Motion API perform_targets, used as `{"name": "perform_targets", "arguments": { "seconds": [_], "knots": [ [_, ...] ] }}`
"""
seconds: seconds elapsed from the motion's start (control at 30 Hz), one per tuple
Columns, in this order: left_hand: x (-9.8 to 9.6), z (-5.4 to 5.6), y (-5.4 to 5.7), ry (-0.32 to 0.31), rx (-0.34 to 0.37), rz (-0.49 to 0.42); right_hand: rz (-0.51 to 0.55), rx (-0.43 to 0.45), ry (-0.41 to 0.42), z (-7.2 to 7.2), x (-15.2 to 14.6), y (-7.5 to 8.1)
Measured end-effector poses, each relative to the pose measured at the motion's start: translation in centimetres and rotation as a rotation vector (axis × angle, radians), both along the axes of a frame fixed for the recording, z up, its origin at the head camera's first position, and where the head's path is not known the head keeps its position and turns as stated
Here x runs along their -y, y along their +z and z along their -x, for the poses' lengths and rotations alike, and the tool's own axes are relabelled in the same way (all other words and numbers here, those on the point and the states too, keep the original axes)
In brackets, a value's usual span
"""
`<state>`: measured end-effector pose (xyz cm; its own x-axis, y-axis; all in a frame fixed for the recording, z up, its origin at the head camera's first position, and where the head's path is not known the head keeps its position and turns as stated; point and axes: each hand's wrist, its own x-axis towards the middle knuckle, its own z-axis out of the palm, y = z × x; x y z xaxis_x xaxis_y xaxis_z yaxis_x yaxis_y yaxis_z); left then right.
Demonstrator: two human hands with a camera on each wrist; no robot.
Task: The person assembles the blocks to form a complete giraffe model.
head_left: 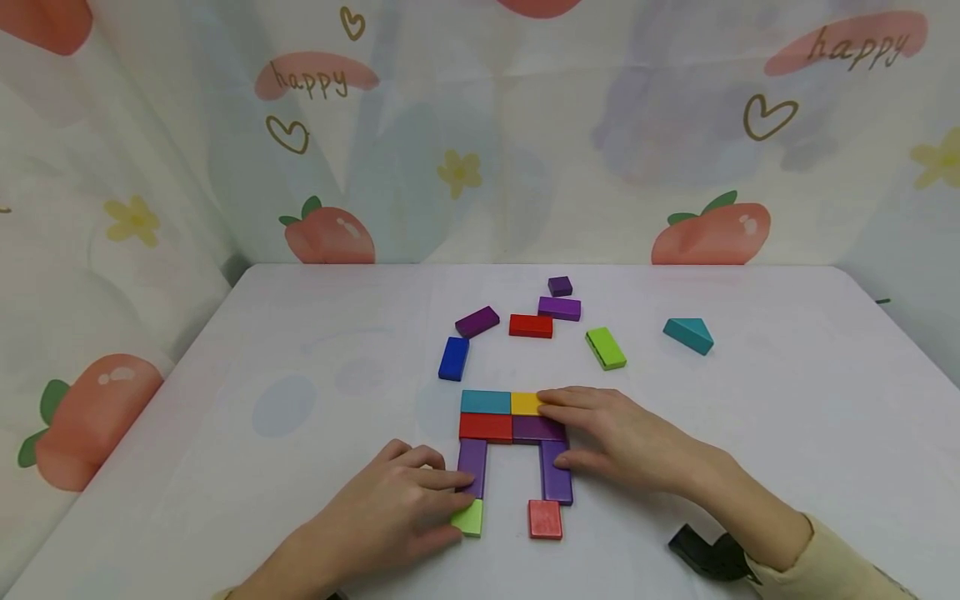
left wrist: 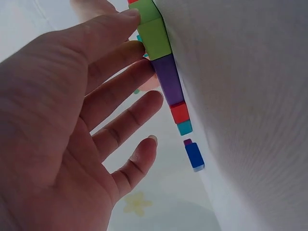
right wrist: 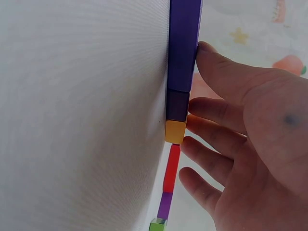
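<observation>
Flat on the table, coloured blocks form an arch-like figure. Its top row is a teal block (head_left: 486, 402) and a yellow block (head_left: 523, 404); below are a red block (head_left: 486, 427) and a dark purple block (head_left: 534, 427). Two purple blocks make the legs, left (head_left: 472, 460) and right (head_left: 556, 485), with a light green block (head_left: 470, 520) and a light red block (head_left: 545, 520) at their feet. My left hand (head_left: 397, 504) touches the left leg and green block with loosely extended fingers. My right hand (head_left: 626, 433) rests its fingertips on the yellow block, its thumb against the right leg.
Behind the figure lie loose blocks: blue (head_left: 453, 359), purple (head_left: 477, 322), red (head_left: 531, 326), violet (head_left: 559, 308), small dark purple (head_left: 560, 286) and lime green (head_left: 606, 348). A teal triangular block (head_left: 690, 335) lies farther right. A black strap piece (head_left: 708, 554) sits by the right wrist.
</observation>
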<state>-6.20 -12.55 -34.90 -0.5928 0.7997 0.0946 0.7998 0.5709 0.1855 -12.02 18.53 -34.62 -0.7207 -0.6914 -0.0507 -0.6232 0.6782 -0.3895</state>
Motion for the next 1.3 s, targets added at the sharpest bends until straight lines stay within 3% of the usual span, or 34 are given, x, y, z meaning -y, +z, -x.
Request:
{"name": "perform_targets", "arguments": {
  "seconds": [0.37,0.93,1.17,1.3],
  "knots": [
    [-0.09,-0.19,0.22,0.025,0.019,0.038,-0.003,-0.004,-0.001,-0.04,0.05,0.01],
    [0.22,-0.66,-0.22,0.020,-0.071,-0.017,-0.003,-0.021,0.009,0.06,0.07,0.03],
    [0.10,-0.57,-0.23,0.033,-0.026,-0.004,0.001,-0.017,0.011,0.01,0.01,0.05],
    [-0.08,-0.29,-0.06,0.054,0.014,-0.040,0.004,-0.017,0.014,0.01,0.01,0.03]
  ]
}}
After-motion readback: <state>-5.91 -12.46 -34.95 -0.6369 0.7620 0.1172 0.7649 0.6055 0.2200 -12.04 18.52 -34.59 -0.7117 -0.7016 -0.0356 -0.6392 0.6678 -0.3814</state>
